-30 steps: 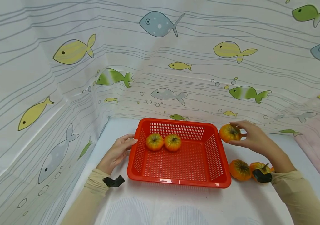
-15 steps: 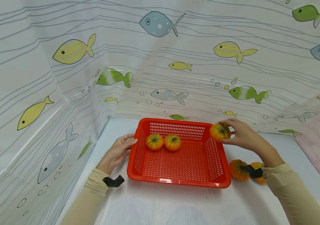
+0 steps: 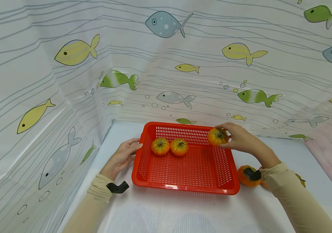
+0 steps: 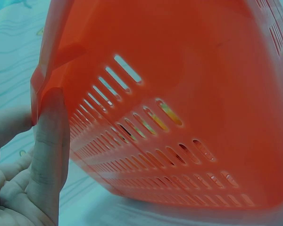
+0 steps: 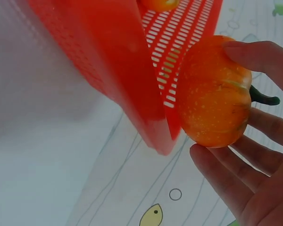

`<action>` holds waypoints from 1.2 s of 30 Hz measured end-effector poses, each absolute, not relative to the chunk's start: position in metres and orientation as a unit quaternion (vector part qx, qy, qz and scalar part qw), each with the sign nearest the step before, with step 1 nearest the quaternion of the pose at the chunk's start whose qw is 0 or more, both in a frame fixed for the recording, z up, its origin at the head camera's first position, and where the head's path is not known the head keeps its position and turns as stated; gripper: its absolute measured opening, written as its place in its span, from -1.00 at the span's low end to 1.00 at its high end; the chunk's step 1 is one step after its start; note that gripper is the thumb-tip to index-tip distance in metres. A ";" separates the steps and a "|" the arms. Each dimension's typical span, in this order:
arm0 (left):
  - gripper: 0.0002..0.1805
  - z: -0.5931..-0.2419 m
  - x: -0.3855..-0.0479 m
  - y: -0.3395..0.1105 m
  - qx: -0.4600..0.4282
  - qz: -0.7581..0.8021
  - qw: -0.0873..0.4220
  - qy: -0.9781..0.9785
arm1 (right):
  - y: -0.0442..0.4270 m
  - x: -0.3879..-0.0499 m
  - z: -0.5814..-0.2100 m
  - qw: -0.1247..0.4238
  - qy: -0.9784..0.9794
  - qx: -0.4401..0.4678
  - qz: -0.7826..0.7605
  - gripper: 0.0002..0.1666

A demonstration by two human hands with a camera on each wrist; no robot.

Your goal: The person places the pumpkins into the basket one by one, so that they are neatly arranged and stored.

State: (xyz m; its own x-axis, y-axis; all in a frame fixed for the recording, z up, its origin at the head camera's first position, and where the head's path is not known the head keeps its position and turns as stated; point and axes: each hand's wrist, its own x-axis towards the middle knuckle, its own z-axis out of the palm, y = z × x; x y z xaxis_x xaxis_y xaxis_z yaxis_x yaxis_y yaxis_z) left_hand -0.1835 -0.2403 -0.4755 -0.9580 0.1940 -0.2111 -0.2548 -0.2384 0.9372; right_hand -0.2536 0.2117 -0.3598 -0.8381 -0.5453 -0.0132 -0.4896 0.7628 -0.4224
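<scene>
While basket stays put, held pumpkin shifted left.

Basket stands on the tabletop; left grip on its left rim. Inside, left rear: two pumpkins, side by side. At its right rear corner: one pumpkin, in the right grip. Right of basket: further pumpkins, partly under the right forearm. Behind: hanging sheet.

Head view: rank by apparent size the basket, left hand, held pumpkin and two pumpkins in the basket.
1. Basket
2. Left hand
3. Unsure: left pumpkin and right pumpkin inside look alike; held pumpkin, partly covered by the right hand, may look bigger only from being nearer the camera.
</scene>
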 end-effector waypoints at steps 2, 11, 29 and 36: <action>-0.50 -0.475 -0.183 -0.240 -0.025 0.787 0.143 0.600 | 0.207 -0.255 -0.361 0.071 0.937 -0.279 -0.200 -0.15; -0.52 -0.476 -0.182 -0.241 -0.027 0.789 0.140 0.598 | 0.188 -0.262 -0.364 0.066 0.931 -0.317 -0.167 -0.19; -0.46 -0.475 -0.183 -0.240 -0.026 0.786 0.142 0.602 | 0.157 -0.276 -0.378 0.125 0.931 -0.318 -0.130 -0.26; -0.47 -0.474 -0.183 -0.239 -0.031 0.785 0.142 0.603 | 0.147 -0.280 -0.385 0.140 0.929 -0.322 -0.118 -0.31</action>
